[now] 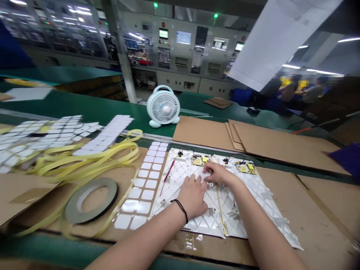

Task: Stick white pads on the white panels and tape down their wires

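My left hand (pixel 192 197), with a black cord bracelet on the wrist, lies flat on a white ribbed plastic panel (pixel 250 204). My right hand (pixel 221 174) rests its fingertips on the same panel, close to my left fingers. Neither hand visibly holds anything. Two small circuit boards (pixel 200 160) (pixel 247 168) with yellow components sit along the panel's far edge, just beyond my right hand. A red wire (pixel 168 175) lies to the left, and a yellow wire (pixel 221 212) runs down the panel below my hands.
A strip of white adhesive pads (pixel 143 183) lies left of the panel, beside a tape roll (pixel 91 200), tangled yellow strips (pixel 92 157) and more pad sheets (pixel 47 140). Cardboard sheets (pixel 278 140) and a pale blue desk fan (pixel 163 107) stand beyond. Co-workers (pixel 303 88) are at the far right.
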### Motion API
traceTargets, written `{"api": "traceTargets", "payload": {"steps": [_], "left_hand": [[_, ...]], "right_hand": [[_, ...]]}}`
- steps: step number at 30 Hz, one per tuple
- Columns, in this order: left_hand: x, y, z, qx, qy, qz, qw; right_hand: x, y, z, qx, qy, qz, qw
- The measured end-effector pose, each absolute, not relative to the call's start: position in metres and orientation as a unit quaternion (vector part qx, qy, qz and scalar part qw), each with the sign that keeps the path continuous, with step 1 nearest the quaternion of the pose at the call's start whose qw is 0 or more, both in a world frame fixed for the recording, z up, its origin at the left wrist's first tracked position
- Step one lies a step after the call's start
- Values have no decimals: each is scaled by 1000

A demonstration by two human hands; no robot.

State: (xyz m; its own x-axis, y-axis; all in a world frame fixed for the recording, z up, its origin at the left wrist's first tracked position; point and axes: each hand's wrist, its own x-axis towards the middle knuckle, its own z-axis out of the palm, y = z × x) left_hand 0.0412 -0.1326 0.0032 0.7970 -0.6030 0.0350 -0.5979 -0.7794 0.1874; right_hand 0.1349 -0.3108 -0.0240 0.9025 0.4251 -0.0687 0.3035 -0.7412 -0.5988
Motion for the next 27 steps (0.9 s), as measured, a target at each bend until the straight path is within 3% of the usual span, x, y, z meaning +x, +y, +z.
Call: {"api": "traceTargets", "payload": {"steps": [4, 8, 12, 14, 17, 24, 27], "left_hand": [[4, -76, 32, 925, -346, 26, 152], [-35, 20, 55, 955, -221, 47, 193], [-71, 116, 48, 980, -107, 45, 164], [-84, 145, 36, 982, -86, 26, 164], [-92, 160, 16, 985, -63, 43, 154], [-80, 143, -2, 984, 56, 162, 50], [-75, 138, -1, 977, 86, 186, 55]], "right_hand": [[129, -314, -30, -936, -181, 117, 280], [123, -314, -23, -931, -182, 122, 293], [89, -271, 16, -916, -245, 11, 317], [61, -231, 34, -890, -305, 13, 339], [17, -163, 42, -843, -403, 66, 349], [-20, -58, 7, -842, -462, 95, 261], [-17, -40, -7, -850, -412, 57, 324]]}}
